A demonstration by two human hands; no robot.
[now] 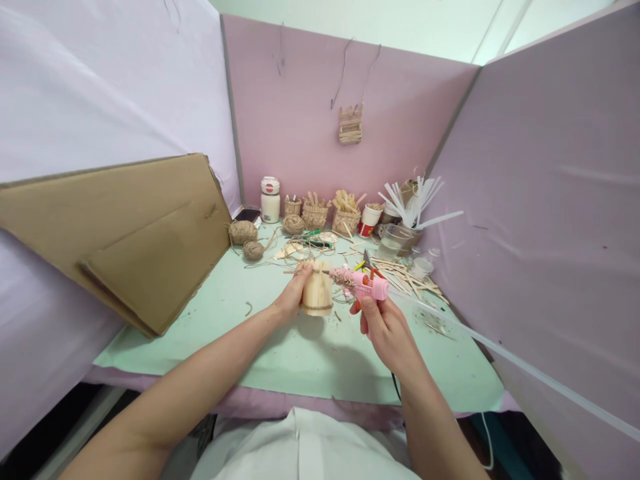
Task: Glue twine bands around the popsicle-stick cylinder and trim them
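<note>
Pale shirt cloth fills the near edge, and from where I stand the person's two bare arms reach out over the green surface. At the middle of it, the left hand is closed around the side of a small slatted wooden piece with a band of twine near its base, keeping it tilted slightly above the cloth. The right hand is wrapped around the grip of a pink glue gun, whose nozzle points left at the upper part of the wood; I can't tell whether the tip touches. Behind the gun a long clear rod slants away to the right.

Just beyond lie pliers and loose flat sticks. Further back, balls of twine sit left of small baskets full of sticks, near a white jar and a red-and-white cup. A big cardboard sheet leans at the left, and a little stick-built holder hangs on the pink back wall.
</note>
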